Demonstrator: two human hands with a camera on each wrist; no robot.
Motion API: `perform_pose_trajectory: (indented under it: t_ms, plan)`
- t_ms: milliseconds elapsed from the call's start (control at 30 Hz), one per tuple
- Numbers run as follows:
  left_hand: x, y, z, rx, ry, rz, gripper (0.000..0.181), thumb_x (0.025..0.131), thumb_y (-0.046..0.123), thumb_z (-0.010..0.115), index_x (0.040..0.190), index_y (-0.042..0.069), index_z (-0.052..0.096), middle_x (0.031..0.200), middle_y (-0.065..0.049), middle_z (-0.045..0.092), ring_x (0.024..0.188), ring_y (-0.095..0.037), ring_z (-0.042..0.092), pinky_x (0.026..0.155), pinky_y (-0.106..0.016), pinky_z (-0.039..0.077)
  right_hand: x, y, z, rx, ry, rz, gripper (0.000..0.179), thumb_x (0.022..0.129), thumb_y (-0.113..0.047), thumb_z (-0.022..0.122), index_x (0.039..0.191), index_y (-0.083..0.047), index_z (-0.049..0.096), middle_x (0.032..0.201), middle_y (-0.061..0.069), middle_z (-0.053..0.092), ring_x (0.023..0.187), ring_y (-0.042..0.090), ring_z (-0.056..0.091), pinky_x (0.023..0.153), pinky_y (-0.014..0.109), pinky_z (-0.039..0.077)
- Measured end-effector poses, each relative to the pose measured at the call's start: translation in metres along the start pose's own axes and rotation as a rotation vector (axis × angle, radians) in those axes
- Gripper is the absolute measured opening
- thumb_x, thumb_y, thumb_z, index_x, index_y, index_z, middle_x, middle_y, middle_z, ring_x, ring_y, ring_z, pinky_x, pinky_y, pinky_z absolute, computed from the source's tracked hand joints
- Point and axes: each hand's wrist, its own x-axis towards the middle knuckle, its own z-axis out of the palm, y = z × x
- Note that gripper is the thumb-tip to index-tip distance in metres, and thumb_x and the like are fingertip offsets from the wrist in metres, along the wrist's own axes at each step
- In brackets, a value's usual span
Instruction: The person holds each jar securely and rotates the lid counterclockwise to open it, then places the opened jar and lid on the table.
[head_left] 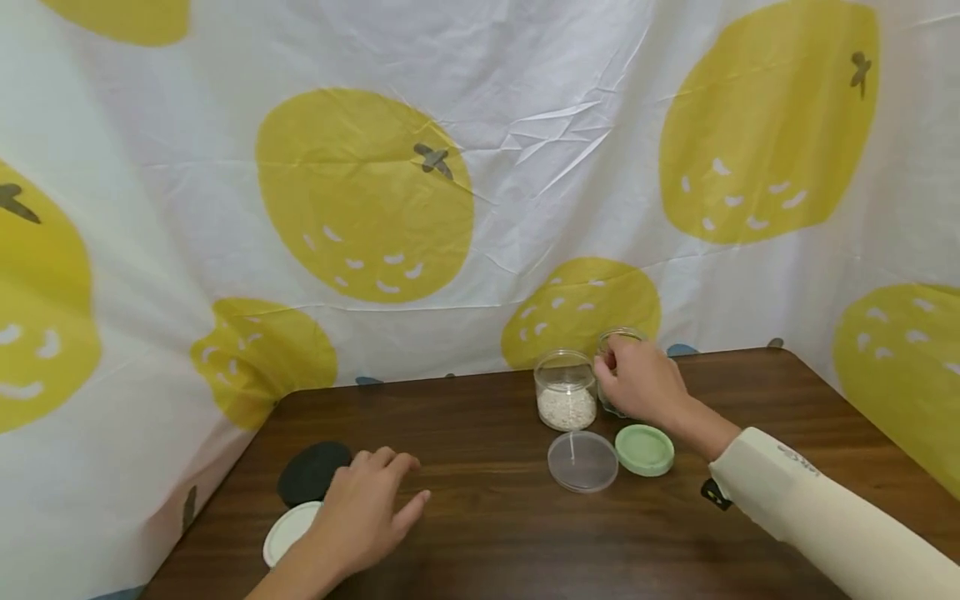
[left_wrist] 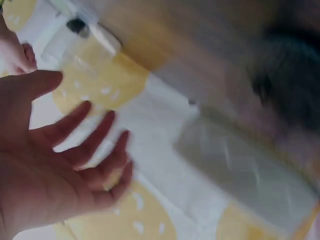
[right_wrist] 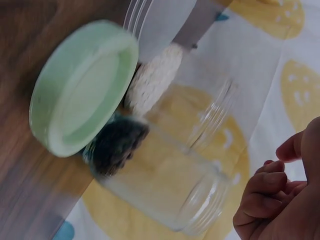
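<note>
My right hand (head_left: 641, 379) is at the mouth of a clear glass jar (right_wrist: 160, 180), fingers curled, with nothing visible in them in the right wrist view. Dark pieces (right_wrist: 120, 142) lie in the bottom of that jar. Beside it stands an uncovered clear jar (head_left: 562, 375) part filled with pale flakes, perhaps oats. In front of the jars are a clear round lid (head_left: 582, 461) and a pale green lid (head_left: 645, 450). Fingers spread and relaxed, my left hand (head_left: 360, 508) hovers near a white lid (head_left: 288, 532) and a black disc (head_left: 313, 472), holding nothing.
The dark wooden table (head_left: 480, 517) ends at a hanging cloth (head_left: 525, 167) printed with yellow lemons. A small black device (head_left: 716, 494) sits under the right wrist. A pale grey shape (left_wrist: 240, 175) in the left wrist view is too blurred to identify.
</note>
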Motion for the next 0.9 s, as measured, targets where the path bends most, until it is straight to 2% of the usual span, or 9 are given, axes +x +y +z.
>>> perform_pose_trajectory:
  t_ms: [100,167,267,433,633,700,800,900]
  plan:
    - [-0.005,-0.012,-0.010,0.141,-0.082,-0.109,0.045,0.092,0.054,0.067,0.117,0.016,0.067,0.109,-0.006,0.065,0.098,-0.033,0.059,0.077,-0.056,0.047,-0.006,-0.009,-0.001,0.011,-0.023,-0.032,0.023,0.099,-0.023,0.052,0.077,-0.016,0.053,0.058,-0.001,0.047,0.046,0.014,0.040,0.043,0.029,0.031]
    - [-0.008,-0.019,-0.014,0.192,-0.151,-0.162,0.057,0.091,0.062,0.065,0.122,0.014,0.064,0.115,-0.012,0.063,0.103,-0.038,0.056,0.080,-0.062,0.044,-0.010,-0.015,-0.002,0.012,-0.039,-0.036,0.022,0.099,-0.024,0.053,0.078,-0.016,0.054,0.057,-0.002,0.048,0.046,0.014,0.042,0.043,0.030,0.033]
    - [-0.010,-0.028,-0.016,0.203,-0.236,-0.206,0.078,0.086,0.074,0.061,0.135,0.013,0.058,0.129,-0.018,0.057,0.114,-0.044,0.051,0.084,-0.069,0.041,-0.015,-0.024,-0.004,0.031,-0.084,-0.030,0.023,0.100,-0.028,0.053,0.080,-0.017,0.056,0.056,-0.003,0.050,0.046,0.013,0.043,0.044,0.030,0.035]
    - [-0.013,-0.040,-0.019,0.136,-0.340,-0.238,0.101,0.074,0.083,0.064,0.147,0.016,0.048,0.144,-0.022,0.045,0.123,-0.047,0.045,0.086,-0.073,0.038,-0.022,-0.038,-0.007,0.084,-0.127,-0.041,0.025,0.100,-0.030,0.053,0.079,-0.018,0.056,0.056,-0.005,0.050,0.045,0.012,0.042,0.044,0.029,0.035]
    - [-0.017,-0.048,-0.019,0.084,-0.375,-0.229,0.103,0.068,0.082,0.071,0.145,0.016,0.050,0.132,-0.018,0.048,0.113,-0.041,0.047,0.079,-0.067,0.042,-0.026,-0.044,-0.009,0.084,-0.124,-0.044,0.023,0.099,-0.032,0.055,0.080,-0.019,0.056,0.055,-0.006,0.048,0.045,0.011,0.042,0.044,0.029,0.035]
    - [-0.018,-0.049,-0.019,0.065,-0.385,-0.228,0.100,0.067,0.079,0.074,0.142,0.016,0.052,0.128,-0.017,0.050,0.111,-0.040,0.049,0.079,-0.069,0.042,-0.027,-0.044,-0.009,0.078,-0.125,-0.044,0.023,0.099,-0.032,0.055,0.080,-0.019,0.056,0.055,-0.006,0.048,0.045,0.011,0.042,0.044,0.029,0.035]
    - [-0.020,-0.052,-0.019,0.033,-0.412,-0.228,0.088,0.065,0.074,0.080,0.130,0.018,0.058,0.121,-0.014,0.053,0.108,-0.039,0.050,0.079,-0.070,0.042,-0.028,-0.043,-0.008,0.071,-0.128,-0.043,0.023,0.099,-0.033,0.055,0.080,-0.020,0.056,0.055,-0.006,0.048,0.046,0.010,0.043,0.044,0.029,0.035]
    - [-0.022,-0.054,-0.020,0.005,-0.439,-0.225,0.087,0.060,0.068,0.086,0.126,0.019,0.058,0.119,-0.013,0.053,0.107,-0.040,0.050,0.077,-0.070,0.043,-0.029,-0.042,-0.008,0.068,-0.125,-0.043,0.023,0.099,-0.032,0.056,0.079,-0.020,0.056,0.055,-0.006,0.048,0.046,0.010,0.043,0.045,0.029,0.035]
